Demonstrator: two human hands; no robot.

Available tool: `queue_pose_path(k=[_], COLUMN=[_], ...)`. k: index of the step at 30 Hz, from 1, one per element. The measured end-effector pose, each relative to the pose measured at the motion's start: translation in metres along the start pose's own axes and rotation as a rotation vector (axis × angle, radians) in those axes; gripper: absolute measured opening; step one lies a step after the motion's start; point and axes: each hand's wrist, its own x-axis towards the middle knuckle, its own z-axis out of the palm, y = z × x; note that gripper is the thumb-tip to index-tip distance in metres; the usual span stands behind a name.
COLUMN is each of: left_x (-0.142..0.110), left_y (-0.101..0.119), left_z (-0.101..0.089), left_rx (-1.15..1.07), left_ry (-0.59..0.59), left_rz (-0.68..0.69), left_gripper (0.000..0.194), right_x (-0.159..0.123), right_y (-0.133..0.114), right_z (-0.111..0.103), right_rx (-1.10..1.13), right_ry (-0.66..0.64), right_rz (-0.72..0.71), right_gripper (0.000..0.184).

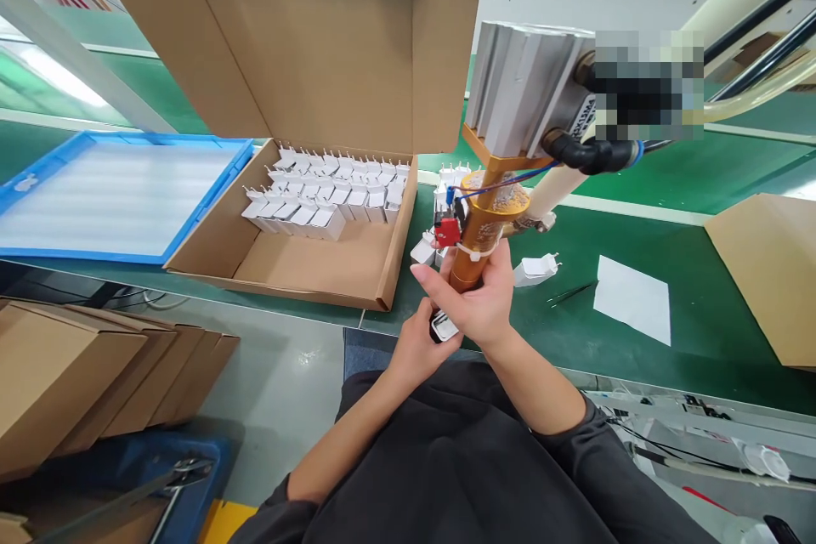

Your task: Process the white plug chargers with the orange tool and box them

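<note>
My left hand (419, 347) is closed on a small white plug adapter (444, 325) with a dark side. It sits just below the tip of a hanging air-driven tool. Around the tool's gold-coloured shaft (470, 265) my right hand (488, 302) is wrapped, thumb pointing left near a red switch (447, 231). An aluminium cylinder (526, 89) with black hose fittings tops the tool. More white adapters stand behind the shaft, partly hidden by it. One white plug adapter (535, 270) lies on the green bench to the right of my right hand.
An open cardboard box (299, 272) holds rows of white adapters. Left of it lies a blue-rimmed tray (127, 259). Tweezers (572, 294), a white paper sheet (632, 302) and cardboard (771, 272) lie right on the green bench (707, 340). Folded cartons (76, 374) stand lower left.
</note>
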Motion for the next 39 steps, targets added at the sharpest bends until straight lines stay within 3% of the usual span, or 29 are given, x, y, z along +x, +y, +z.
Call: queue_pose_path(k=[5,11,15,19,22,27,34,37,39], left_x=[0.003,0.002,0.001,0.006,0.011,0.013,0.019,0.026,0.031], left_y=[0.003,0.001,0.0,0.002,0.004,0.005,-0.004,-0.005,-0.005], left_z=[0.01,0.017,0.018,0.009,-0.006,-0.024,-0.031,-0.031,-0.027], left_rx=[-0.046,0.012,0.023,0.164,0.149,-0.044,0.169,0.116,0.043], left_ry=[0.064,0.087,0.064,0.094,0.091,-0.07,-0.034,-0.078,-0.063], left_rz=[0.069,0.033,0.009,0.033,0.005,-0.108,-0.058,-0.092,-0.092], left_gripper=[0.042,0.035,0.035,0.028,0.027,0.028,0.033,0.047,0.047], right_x=[-0.001,-0.005,-0.003,-0.001,0.0,0.004,0.005,0.004,0.004], right_y=[-0.004,0.0,0.0,0.004,0.009,0.014,0.024,0.028,0.03], right_z=[0.005,0.002,0.001,-0.004,-0.012,-0.033,-0.059,-0.063,-0.065], right_rx=[-0.025,0.008,0.073,0.228,0.295,0.221,0.037,0.047,0.055], right_ry=[0.035,0.024,0.008,-0.084,-0.102,0.01,0.129,0.134,0.138], right_rz=[-0.035,0.016,-0.018,0.022,0.069,0.114,0.108,0.116,0.123], right_gripper=[0.037,0.022,0.027,0.032,0.033,0.031,0.031,0.03,0.03])
